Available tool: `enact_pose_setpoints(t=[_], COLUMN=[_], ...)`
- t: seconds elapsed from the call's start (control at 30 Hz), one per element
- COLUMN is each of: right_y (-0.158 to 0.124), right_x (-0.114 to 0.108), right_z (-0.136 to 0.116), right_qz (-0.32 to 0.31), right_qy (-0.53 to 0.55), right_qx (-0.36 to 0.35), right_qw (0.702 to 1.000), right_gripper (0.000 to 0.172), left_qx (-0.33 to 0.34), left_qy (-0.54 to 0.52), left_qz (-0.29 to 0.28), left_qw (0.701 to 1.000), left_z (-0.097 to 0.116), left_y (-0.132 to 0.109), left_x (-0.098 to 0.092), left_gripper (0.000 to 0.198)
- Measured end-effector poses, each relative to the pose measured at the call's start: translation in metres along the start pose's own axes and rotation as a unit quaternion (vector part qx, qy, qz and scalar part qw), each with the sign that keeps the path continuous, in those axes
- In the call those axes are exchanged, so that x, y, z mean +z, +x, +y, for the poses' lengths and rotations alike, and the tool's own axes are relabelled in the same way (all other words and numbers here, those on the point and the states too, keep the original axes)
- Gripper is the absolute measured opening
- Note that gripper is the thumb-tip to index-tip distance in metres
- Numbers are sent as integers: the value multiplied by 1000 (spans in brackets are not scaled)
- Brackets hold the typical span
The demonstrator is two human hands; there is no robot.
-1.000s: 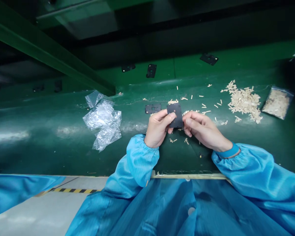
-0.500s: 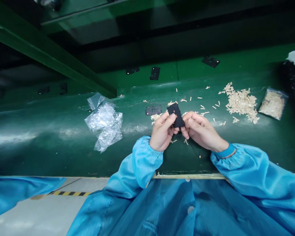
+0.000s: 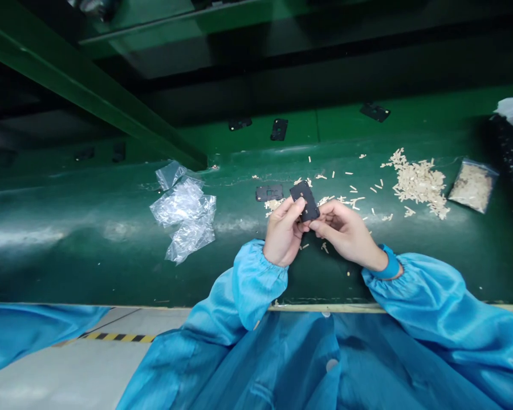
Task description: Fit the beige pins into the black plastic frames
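Over the bench, my left hand (image 3: 279,238) grips a thin black plastic plate (image 3: 310,208) with small cutouts, its thumb lying on the upper face. Fingers of my right hand (image 3: 351,234) are closed at the plate's lower right corner; the thumb hides exactly what they pinch there. Behind my left fingers, a similar black plate (image 3: 269,192) lies flat on the bench. Small cream-coloured strips (image 3: 274,206) are scattered around and behind both hands.
A larger heap of cream strips (image 3: 421,181) lies to the right, beside a zip bag of them (image 3: 473,185). Crumpled clear plastic bags (image 3: 183,208) sit on the left. More black plates (image 3: 279,130) lie farther back. A green beam (image 3: 111,102) slants down at left.
My right thumb and fingers have moved left and closed in at the plate's lower right corner. My left hand keeps its hold. The view has shifted slightly.
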State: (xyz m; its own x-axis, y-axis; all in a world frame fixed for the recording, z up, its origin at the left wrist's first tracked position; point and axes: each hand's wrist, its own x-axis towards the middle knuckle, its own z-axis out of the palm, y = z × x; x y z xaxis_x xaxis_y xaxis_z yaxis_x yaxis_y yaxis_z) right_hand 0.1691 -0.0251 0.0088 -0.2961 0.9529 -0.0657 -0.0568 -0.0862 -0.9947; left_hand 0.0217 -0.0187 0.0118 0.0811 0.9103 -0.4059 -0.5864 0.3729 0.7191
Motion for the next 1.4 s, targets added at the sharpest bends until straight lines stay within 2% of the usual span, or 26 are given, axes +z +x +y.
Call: enact_pose_setpoints(t=[0.07, 0.2, 0.37, 0.57, 0.77, 0.9, 1.0, 1.17, 1.27, 1.4], right_y=[2, 5, 6, 2, 3, 4, 3, 0, -1, -1], right_x=[-5, -14, -9, 2, -5, -11, -10, -6, -5, -5], right_z=[-2, -5, -2, 6, 5, 4, 6, 4, 2, 2], right_qz=[3, 38, 38, 47, 35, 78, 104, 155, 185, 198], right_qy=[-13, -34, -57, -77, -126, -118, -164, -218, -230, -233], right_qx=[4, 3, 8, -23, -52, -62, -87, -135, -134, -123], right_qw=[1000, 999, 998, 996, 990, 988, 977, 954, 946, 944], right_gripper=[28, 25, 29, 23, 14, 11, 7, 5, 5, 7], left_qx=[31, 139, 181, 183, 156, 158, 157, 137, 128, 158], left_qy=[31, 121, 181, 182, 158, 102, 72, 72, 75, 109], left_qz=[20, 72, 70, 86, 98, 92, 96, 90, 87, 93], left_qw=[999, 980, 964, 962, 970, 978, 980, 984, 985, 977], left_z=[0, 0, -4, -6, -4, -3, -3, -3, -4, -7], left_y=[2, 5, 3, 2, 4, 4, 4, 1, -1, -2], left_x=[-2, -6, -7, -5, -5, -4, -2, 1, 2, 0], left_gripper=[22, 22, 20, 19, 26, 29, 34, 39, 43, 44])
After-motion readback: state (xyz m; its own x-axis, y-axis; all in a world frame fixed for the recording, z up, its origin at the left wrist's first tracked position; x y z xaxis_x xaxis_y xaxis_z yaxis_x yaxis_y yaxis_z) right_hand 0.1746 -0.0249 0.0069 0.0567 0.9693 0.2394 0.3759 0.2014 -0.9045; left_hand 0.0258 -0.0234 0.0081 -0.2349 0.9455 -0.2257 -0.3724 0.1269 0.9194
